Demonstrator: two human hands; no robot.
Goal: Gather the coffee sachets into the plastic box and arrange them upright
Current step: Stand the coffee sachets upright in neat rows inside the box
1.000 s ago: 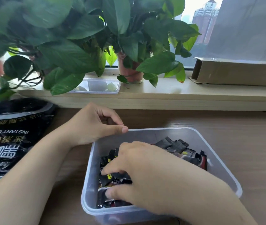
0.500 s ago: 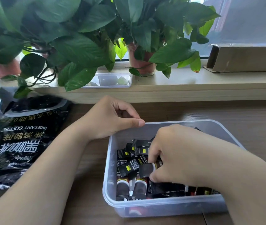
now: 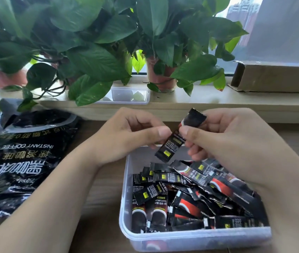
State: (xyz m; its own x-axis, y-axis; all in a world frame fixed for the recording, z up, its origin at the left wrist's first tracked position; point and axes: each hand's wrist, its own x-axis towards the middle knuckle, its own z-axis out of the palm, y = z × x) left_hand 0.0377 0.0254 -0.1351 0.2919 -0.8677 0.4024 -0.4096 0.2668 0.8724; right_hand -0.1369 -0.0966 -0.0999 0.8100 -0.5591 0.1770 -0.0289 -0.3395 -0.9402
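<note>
I see both hands pinching one sachet (image 3: 178, 137) between left fingers (image 3: 160, 133) and right fingers (image 3: 186, 132); long axis tilted, box (image 3: 125, 198) directly below.

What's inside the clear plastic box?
The plastic box holds many black coffee sachets lying jumbled, not upright. The right hand covers the far right corner, and lower layers are hidden. Both hands hold one sachet above it.

Home or office window spot, suggested by wooden desk (image 3: 101, 198), potted plants (image 3: 93, 52) lined on sill (image 3: 209, 101), high-rise (image 3: 240, 11) seen outside
</note>
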